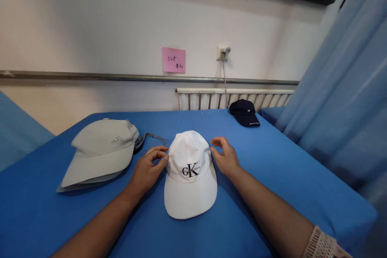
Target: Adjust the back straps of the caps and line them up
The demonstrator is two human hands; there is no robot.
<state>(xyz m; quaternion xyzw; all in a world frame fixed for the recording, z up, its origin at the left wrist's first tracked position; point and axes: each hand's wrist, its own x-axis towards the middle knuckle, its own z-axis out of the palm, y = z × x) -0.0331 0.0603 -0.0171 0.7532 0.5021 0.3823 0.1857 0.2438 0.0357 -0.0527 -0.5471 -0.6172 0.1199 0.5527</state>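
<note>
A white baseball cap (190,193) with black "CK" lettering rests on the blue-covered table, its brim toward me. At the cap's left side is my left hand (150,166), fingers curved and apart, the tips at or very near the crown. My right hand (225,156) sits by the other side, thumb and fingers parted, close to the crown; whether it touches the fabric I cannot tell. Neither hand grips the cap. Left of my left hand lies a stack of light grey caps (102,143), with a dark strap sticking out at its right.
A navy cap (243,112) lies at the table's far right corner. Behind the blue table cover (272,161) stand a white radiator (236,94) and a wall rail (121,76). A power cord hangs from the wall socket (222,53). Blue curtains (341,100) hang at the right.
</note>
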